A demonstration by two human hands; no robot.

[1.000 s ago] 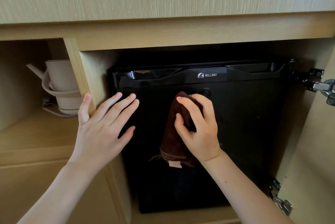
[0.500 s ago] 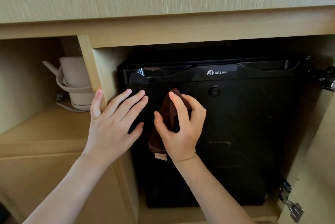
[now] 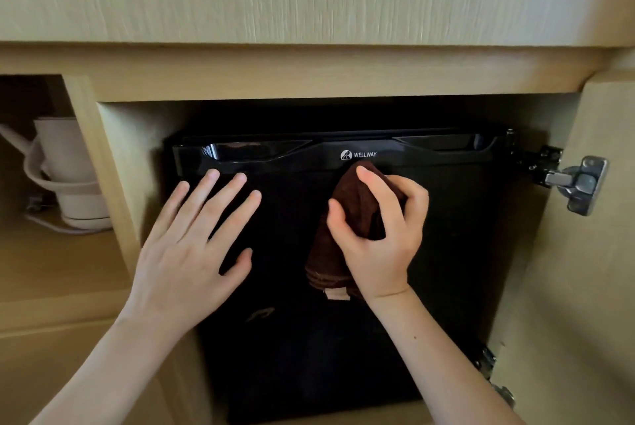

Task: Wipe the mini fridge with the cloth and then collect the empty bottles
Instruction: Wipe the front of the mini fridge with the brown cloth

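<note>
Far left, a pale kettle (image 3: 70, 167) sits on its base on the open shelf (image 3: 51, 270), well apart from the action. Next over, the left hand (image 3: 192, 252) comes up from the lower left, forearm angled in. It lies flat on the upper left of the black mini fridge (image 3: 474, 252) door, with the fingers straight and fanned and the thumb out to the side, holding nothing. The fingertips sit just under the glossy top strip. The fridge fills the cabinet bay.

Just beside that hand, at the centre of the door, is the brown cloth (image 3: 357, 208), bunched up right below the WELLWAY logo (image 3: 359, 154). The right hand (image 3: 381, 239) rises from the lower right with its fingers and thumb curled round the cloth, gripping it and pressing it to the door. The loose end hangs below the palm, and a pale tag (image 3: 335, 294) shows at the bottom. Far right, a metal hinge (image 3: 579, 184) joins the open cabinet door (image 3: 584, 304).
</note>
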